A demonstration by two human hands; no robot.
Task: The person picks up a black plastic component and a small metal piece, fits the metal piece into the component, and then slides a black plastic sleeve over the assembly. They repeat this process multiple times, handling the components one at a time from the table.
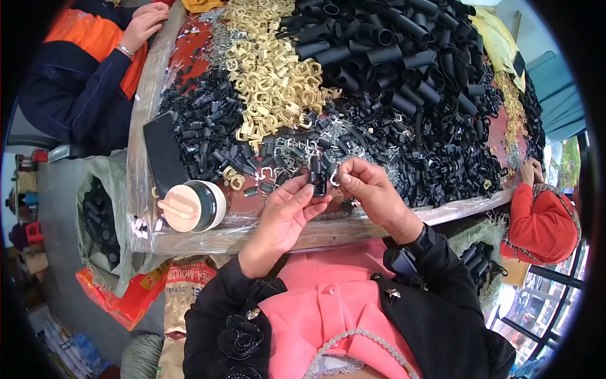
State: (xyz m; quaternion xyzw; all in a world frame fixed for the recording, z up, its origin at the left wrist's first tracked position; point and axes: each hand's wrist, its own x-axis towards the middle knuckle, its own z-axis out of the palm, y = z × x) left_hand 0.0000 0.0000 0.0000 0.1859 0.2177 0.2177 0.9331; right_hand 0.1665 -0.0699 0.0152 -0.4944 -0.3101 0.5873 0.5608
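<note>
My left hand (291, 211) is closed on a small black plastic part (319, 181), held upright just above the table's near edge. Close beside it, my right hand (372, 189) pinches a small silvery-white metal clip (334, 179) between thumb and forefinger. The clip is next to the black part; whether they touch I cannot tell. Beyond my hands lie a heap of small black parts (211, 136), scattered silver metal clips (338, 131) and a pile of pale gold-coloured buckle-like pieces (271, 88).
Black tubes (385, 54) are heaped at the back. Left of my hands stands a jar with a wooden lid (183, 207), near a dark flat phone-like slab (163, 151). A sack of black parts (101, 221) stands at the left. Other people sit left (82, 82) and right (543, 221).
</note>
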